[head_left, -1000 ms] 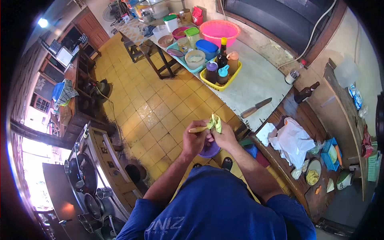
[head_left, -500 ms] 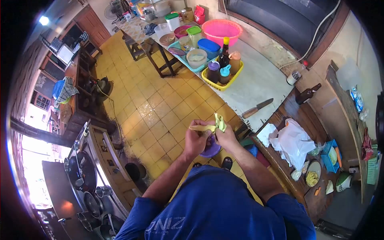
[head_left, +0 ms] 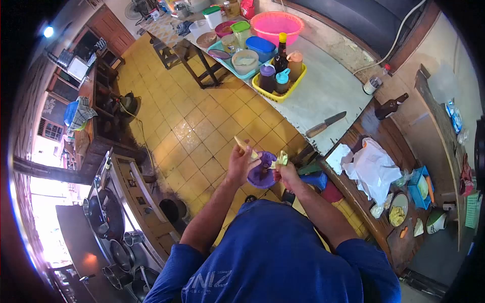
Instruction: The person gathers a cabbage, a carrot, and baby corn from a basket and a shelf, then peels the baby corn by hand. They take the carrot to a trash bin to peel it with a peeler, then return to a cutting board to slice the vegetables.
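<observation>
My left hand (head_left: 239, 164) grips a pale yellow, stick-like piece (head_left: 243, 146) that points up and to the left. My right hand (head_left: 286, 173) pinches a crumpled yellow-green peel or leaf (head_left: 281, 160). Between and just below the two hands sits a purple bowl (head_left: 260, 174); both hands touch its rim, and I cannot tell which one carries it. Both forearms reach forward from my blue shirt, over the yellow tiled floor.
A grey worktop (head_left: 323, 96) ahead carries a cleaver (head_left: 324, 124), a yellow basket of bottles (head_left: 279, 81), a teal tray of tubs (head_left: 237, 63) and a pink basin (head_left: 277, 26). A white plastic bag (head_left: 371, 169) lies on the wooden bench at right. A stove with pans (head_left: 108, 222) stands at left.
The hands have drawn apart: the left one lifted the pale stick up and left, away from the green peel, which stays in the right hand. The purple bowl now shows between them.
</observation>
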`<state>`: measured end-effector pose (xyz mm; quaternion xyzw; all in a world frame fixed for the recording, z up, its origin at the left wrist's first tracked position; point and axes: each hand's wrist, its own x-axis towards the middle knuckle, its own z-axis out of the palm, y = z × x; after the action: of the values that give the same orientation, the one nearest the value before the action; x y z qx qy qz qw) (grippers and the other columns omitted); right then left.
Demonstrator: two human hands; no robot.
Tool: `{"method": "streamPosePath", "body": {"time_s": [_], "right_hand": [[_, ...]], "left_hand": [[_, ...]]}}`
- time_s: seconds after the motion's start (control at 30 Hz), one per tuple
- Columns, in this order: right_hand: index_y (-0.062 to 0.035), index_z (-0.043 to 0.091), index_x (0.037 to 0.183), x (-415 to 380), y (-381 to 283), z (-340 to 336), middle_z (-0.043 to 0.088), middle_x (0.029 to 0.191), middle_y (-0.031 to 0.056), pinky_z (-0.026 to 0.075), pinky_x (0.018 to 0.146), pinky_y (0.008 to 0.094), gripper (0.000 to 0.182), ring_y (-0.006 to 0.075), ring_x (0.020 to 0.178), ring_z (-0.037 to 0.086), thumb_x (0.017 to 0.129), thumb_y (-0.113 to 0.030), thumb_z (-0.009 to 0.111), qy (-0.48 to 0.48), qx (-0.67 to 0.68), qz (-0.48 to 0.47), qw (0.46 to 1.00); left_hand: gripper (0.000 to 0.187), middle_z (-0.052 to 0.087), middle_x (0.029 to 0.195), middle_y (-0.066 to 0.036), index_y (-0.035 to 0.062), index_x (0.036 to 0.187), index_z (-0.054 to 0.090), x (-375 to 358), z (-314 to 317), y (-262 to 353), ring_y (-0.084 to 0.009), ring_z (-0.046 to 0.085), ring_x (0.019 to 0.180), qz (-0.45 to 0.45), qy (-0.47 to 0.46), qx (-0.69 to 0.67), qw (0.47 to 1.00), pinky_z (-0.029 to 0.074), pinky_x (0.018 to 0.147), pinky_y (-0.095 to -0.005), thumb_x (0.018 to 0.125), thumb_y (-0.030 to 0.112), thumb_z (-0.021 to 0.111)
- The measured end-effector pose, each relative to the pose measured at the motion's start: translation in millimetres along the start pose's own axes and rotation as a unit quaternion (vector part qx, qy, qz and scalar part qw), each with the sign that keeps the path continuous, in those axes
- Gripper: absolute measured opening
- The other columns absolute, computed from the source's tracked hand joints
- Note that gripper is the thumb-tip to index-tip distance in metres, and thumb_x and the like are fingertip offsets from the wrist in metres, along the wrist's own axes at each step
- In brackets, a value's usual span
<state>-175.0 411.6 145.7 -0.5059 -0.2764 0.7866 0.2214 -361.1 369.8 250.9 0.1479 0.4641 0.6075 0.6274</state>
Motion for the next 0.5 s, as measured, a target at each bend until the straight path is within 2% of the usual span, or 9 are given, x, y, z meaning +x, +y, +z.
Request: {"method": "streamPosePath", "body": {"time_s": [0.07, 0.1, 0.17, 0.2, 0.23, 0.3, 0.33, 0.4, 0.5], "right_hand": [[-0.0012, 0.055, 0.113, 9.1, 9.6, -2.0, 0.063, 0.088, 0.0098, 0.054, 0.063, 0.035, 0.035, 0.0181, 0.069, 0.062, 0.084, -0.017, 0.066, -0.047, -0.026, 0.012, 0.998], [-0.0012, 0.055, 0.113, 1.3, 4.9, 4.0, 0.063, 0.088, 0.0098, 0.054, 0.063, 0.035, 0.035, 0.0181, 0.069, 0.062, 0.084, -0.017, 0.066, -0.048, -0.024, 0.012, 0.998], [-0.0013, 0.048, 0.13, -28.5, -21.4, 25.1, 0.064, 0.101, 0.0121, 0.053, 0.074, 0.0313, 0.051, 0.0193, 0.083, 0.064, 0.085, -0.019, 0.066, 0.096, -0.297, -0.183, 0.932], [0.0001, 0.042, 0.137, -17.9, -21.2, 21.8, 0.063, 0.11, 0.0117, 0.05, 0.078, 0.0261, 0.058, 0.0168, 0.09, 0.062, 0.087, -0.018, 0.065, 0.095, -0.309, -0.165, 0.932], [0.0001, 0.042, 0.137, -12.9, -24.3, 23.3, 0.063, 0.11, 0.0117, 0.05, 0.078, 0.0261, 0.058, 0.0168, 0.09, 0.062, 0.087, -0.018, 0.065, 0.096, -0.308, -0.166, 0.932], [-0.0009, 0.06, 0.108, -5.1, -30.7, 25.5, 0.065, 0.097, 0.0077, 0.049, 0.077, 0.0282, 0.029, 0.0121, 0.084, 0.06, 0.085, -0.018, 0.067, 0.028, -0.078, -0.177, 0.981], [-0.0009, 0.06, 0.108, -5.0, -35.7, 30.8, 0.065, 0.097, 0.0077, 0.049, 0.077, 0.0282, 0.029, 0.0121, 0.084, 0.06, 0.085, -0.018, 0.067, 0.03, -0.077, -0.178, 0.981], [-0.0001, 0.062, 0.103, -6.3, -46.8, 41.8, 0.066, 0.089, 0.0061, 0.048, 0.074, 0.0278, 0.021, 0.0113, 0.08, 0.06, 0.088, -0.016, 0.062, -0.005, -0.169, -0.329, 0.929], [-0.0007, 0.062, 0.108, -14.8, -74.6, 43.2, 0.061, 0.087, -0.0001, 0.044, 0.068, 0.0229, 0.021, 0.0065, 0.077, 0.054, 0.089, -0.012, 0.061, -0.041, -0.265, -0.333, 0.904]], "left_hand": [[0.042, 0.057, 0.102, -0.01, 0.0047, 0.131, 0.034, 3.4, -5.9, -9.8, -0.0236, 0.062, 0.096, -0.008, 0.011, 0.033, 0.999, 0.052, 0.083, -0.0399, 0.097, 0.02, 0.052], [0.042, 0.057, 0.102, -0.01, 0.0047, 0.131, 0.034, 5.8, -8.9, -15.0, -0.0236, 0.062, 0.096, -0.009, 0.012, 0.035, 0.999, 0.052, 0.083, -0.0399, 0.097, 0.02, 0.052], [0.04, 0.06, 0.096, -0.006, 0.0028, 0.129, 0.041, 11.0, -16.3, -26.8, -0.0208, 0.062, 0.089, 0.003, 0.01, 0.078, 0.997, 0.052, 0.079, -0.0342, 0.096, 0.02, 0.055], [0.04, 0.06, 0.096, -0.006, 0.0028, 0.129, 0.041, 17.9, -26.9, -33.9, -0.0208, 0.062, 0.089, 0.003, 0.009, 0.079, 0.997, 0.052, 0.079, -0.0342, 0.096, 0.02, 0.055], [0.036, 0.061, 0.094, -0.004, 0.0016, 0.125, 0.047, 24.2, -37.8, -38.9, -0.0184, 0.062, 0.087, 0.01, -0.025, 0.19, 0.981, 0.051, 0.077, -0.0319, 0.095, 0.02, 0.056], [0.033, 0.063, 0.091, -0.003, 0.0004, 0.122, 0.053, 28.3, -43.5, -42.4, -0.0161, 0.062, 0.085, 0.017, -0.06, 0.297, 0.953, 0.05, 0.075, -0.0295, 0.095, 0.02, 0.057], [0.029, 0.063, 0.091, -0.002, -0.0004, 0.116, 0.057, 22.7, -35.7, -37.0, -0.0144, 0.061, 0.083, 0.045, -0.082, 0.351, 0.932, 0.05, 0.073, -0.0286, 0.095, 0.019, 0.057], [0.026, 0.064, 0.09, -0.002, -0.0011, 0.11, 0.061, 16.6, -20.2, -28.1, -0.0127, 0.061, 0.082, 0.071, -0.109, 0.405, 0.905, 0.05, 0.071, -0.0278, 0.094, 0.019, 0.057], [0.026, 0.064, 0.091, -0.003, -0.0031, 0.108, 0.062, 21.8, -12.2, -25.9, -0.0109, 0.06, 0.081, 0.038, -0.078, 0.483, 0.871, 0.05, 0.069, -0.0292, 0.095, 0.018, 0.056]]}}
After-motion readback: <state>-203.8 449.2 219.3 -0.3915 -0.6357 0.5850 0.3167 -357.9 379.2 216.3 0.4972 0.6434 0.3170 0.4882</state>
